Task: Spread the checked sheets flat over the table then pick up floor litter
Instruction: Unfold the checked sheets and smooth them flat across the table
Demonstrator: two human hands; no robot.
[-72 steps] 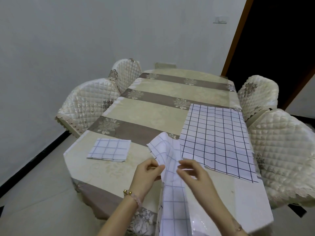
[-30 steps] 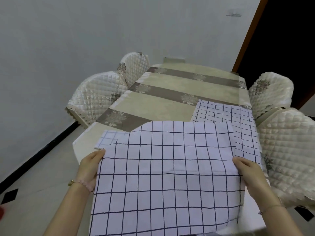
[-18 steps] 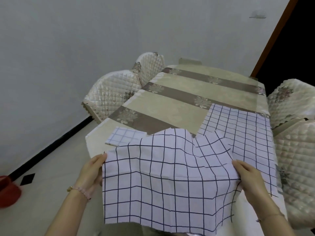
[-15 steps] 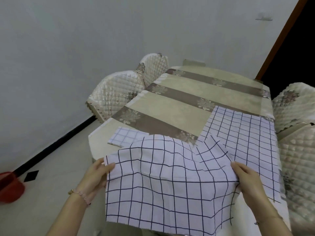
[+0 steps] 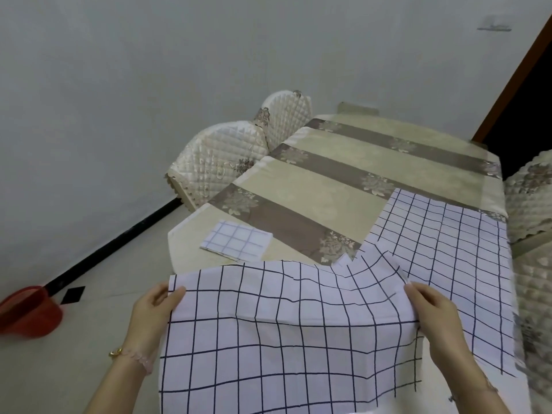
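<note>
The left hand (image 5: 155, 309) pinches the left edge of a checked sheet (image 5: 286, 333), thumb on top and fingers curled under the cloth; a beaded bracelet (image 5: 136, 355) sits on that wrist. The right hand (image 5: 433, 312) is closed on the sheet's right edge in the same way, thumb lying over the fabric. Between the 2 hands the sheet is stretched out above the near end of the desk (image 5: 328, 189), rippled and sagging a little in the middle, its far edge close to or on the desk top and its near edge hanging toward the person.

Just beyond the right hand, a second checked sheet (image 5: 454, 249) lies spread flat on the right side of the desk, and the held sheet overlaps its near left corner. A third, folded checked sheet (image 5: 237, 245) rests near the left edge of the desk, apart from the other 2. The desk wears a beige cloth with brown floral bands. Quilted chairs (image 5: 221, 165) stand along the left side, more at the right. On the floor at far left sits a red container (image 5: 30, 313), beside a black diamond floor tile (image 5: 72, 294).
</note>
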